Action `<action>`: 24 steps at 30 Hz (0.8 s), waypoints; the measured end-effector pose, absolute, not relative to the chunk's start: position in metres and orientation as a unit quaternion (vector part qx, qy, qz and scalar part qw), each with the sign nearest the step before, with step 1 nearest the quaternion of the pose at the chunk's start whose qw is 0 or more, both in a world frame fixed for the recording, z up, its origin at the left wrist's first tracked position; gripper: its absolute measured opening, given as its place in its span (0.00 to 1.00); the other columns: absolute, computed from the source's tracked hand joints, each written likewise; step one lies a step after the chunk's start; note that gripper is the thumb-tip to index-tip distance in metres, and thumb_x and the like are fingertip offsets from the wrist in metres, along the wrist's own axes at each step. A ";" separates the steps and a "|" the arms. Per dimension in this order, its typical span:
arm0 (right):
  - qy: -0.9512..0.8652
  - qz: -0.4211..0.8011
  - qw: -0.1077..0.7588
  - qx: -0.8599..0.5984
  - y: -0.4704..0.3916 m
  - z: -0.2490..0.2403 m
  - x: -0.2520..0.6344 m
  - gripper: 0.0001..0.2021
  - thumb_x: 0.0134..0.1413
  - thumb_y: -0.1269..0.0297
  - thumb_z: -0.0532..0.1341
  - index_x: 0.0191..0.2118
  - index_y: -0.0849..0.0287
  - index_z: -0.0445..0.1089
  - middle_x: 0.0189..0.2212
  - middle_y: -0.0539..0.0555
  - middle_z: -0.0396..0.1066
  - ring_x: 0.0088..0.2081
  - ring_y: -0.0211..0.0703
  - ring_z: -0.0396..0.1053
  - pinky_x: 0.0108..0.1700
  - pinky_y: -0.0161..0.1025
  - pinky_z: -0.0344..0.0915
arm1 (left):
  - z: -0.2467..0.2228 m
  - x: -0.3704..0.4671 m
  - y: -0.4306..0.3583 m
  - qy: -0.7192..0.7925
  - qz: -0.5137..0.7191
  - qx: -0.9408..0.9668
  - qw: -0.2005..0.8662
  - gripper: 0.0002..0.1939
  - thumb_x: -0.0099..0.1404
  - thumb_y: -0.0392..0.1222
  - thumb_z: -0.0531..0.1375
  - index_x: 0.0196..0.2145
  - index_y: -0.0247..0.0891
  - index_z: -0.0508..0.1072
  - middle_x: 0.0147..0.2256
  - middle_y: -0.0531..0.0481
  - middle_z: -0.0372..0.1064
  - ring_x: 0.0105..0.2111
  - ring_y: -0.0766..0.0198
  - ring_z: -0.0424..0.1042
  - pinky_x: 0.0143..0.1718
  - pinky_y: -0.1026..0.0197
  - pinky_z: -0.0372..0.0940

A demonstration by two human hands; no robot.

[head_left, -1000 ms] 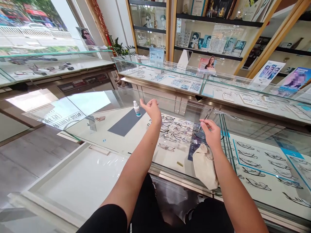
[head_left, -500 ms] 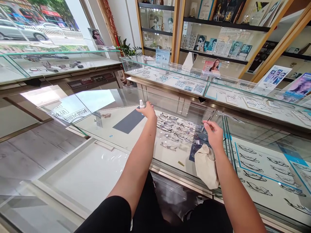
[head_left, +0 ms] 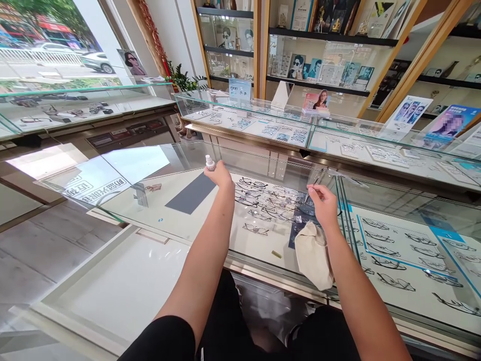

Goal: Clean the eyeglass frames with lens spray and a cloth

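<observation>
A small white spray bottle [head_left: 209,163] stands out at the far side of the glass counter. My left hand [head_left: 220,175] is closed around it, thumb at the near side and the other fingers partly hidden. Pinched between the fingertips of my right hand [head_left: 322,200] is a slim metal piece [head_left: 318,176], too thin to make out its kind. Under that hand, a beige cloth [head_left: 312,253] hangs over the counter's near edge. Between my arms lie several pairs of eyeglasses [head_left: 256,229]. Left of the bottle is a dark grey mat [head_left: 191,193].
An open white drawer or tray [head_left: 112,291] juts out at the lower left. Eyeglasses fill the glass case [head_left: 394,250] on the right. A small brass-coloured piece [head_left: 276,254] lies near the front. Other glass showcases [head_left: 240,120] stand behind.
My left hand's spread fingers have closed around the spray bottle. My right hand keeps its pinch on the slim metal piece. The whole view has shifted slightly.
</observation>
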State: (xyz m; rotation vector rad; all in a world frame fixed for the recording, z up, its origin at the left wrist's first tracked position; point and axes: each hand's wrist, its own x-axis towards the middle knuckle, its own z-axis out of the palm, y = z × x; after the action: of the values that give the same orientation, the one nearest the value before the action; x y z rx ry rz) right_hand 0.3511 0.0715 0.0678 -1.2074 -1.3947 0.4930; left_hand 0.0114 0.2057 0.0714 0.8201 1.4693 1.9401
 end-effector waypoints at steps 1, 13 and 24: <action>-0.593 0.213 0.581 -0.515 0.071 0.069 0.351 0.16 0.64 0.47 0.64 0.39 0.55 0.80 0.46 0.59 0.82 0.40 0.50 0.74 0.44 0.46 0.68 | 0.075 0.017 0.204 0.539 0.748 0.279 0.270 0.17 0.72 0.46 0.61 0.54 0.40 0.66 0.38 0.51 0.68 0.36 0.66 0.72 0.44 0.59 0.67; -0.574 0.295 0.587 -0.488 0.064 0.086 0.349 0.18 0.64 0.44 0.62 0.38 0.54 0.76 0.46 0.59 0.83 0.46 0.52 0.78 0.49 0.46 0.72 | 0.080 0.161 0.126 0.300 0.510 0.506 0.627 0.18 0.62 0.57 0.68 0.39 0.39 0.74 0.36 0.50 0.72 0.34 0.62 0.72 0.35 0.59 0.71; -0.547 0.443 0.586 -0.402 0.068 0.080 0.351 0.13 0.64 0.49 0.66 0.36 0.52 0.81 0.42 0.53 0.82 0.45 0.48 0.74 0.47 0.43 0.67 | 0.086 0.159 0.113 0.192 0.411 0.485 0.748 0.36 0.64 0.76 0.60 0.26 0.35 0.73 0.24 0.50 0.62 0.24 0.65 0.65 0.24 0.63 0.64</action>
State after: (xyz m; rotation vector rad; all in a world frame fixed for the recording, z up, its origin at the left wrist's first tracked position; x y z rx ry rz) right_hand 0.3514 0.0678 0.0796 -0.9367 -1.2745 1.0328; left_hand 0.1588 0.1131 0.0863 1.0606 0.4199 0.8988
